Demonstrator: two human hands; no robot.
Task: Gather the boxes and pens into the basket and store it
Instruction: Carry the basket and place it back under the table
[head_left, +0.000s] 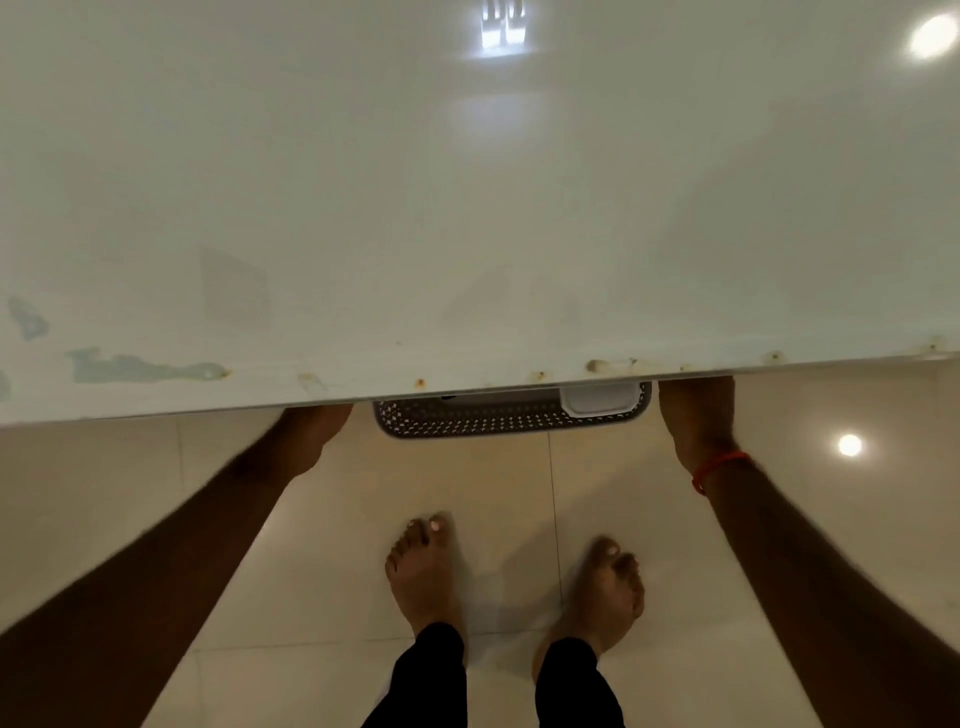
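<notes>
The basket (498, 422) sits low in the middle of the frame, tucked under the near edge of the white tabletop (467, 208), so only a narrow strip of it shows. It is dark with a perforated wall, and its long axis runs left to right across the picture, parallel to the tabletop edge. At the right end of the strip a white box (597, 400) lies inside it; no pens can be made out in the part that shows.

The left hand (317, 431) reaches under the edge at the basket's left end, with a little floor showing between them. The right hand (696, 415), with a red thread (719, 467) round its wrist, reaches under at the right end, just beside the basket's corner, so it looks the nearer of the two. The basket thus lies between the hands. The fingers of both are hidden beneath the tabletop, so I cannot tell whether they are open, curled, or gripping the basket's ends.

Below, two bare feet (426, 566) stand on the pale tiled floor (779, 519), facing the basket. Judging by this, the gathering looks done and the storing is in hand.
</notes>
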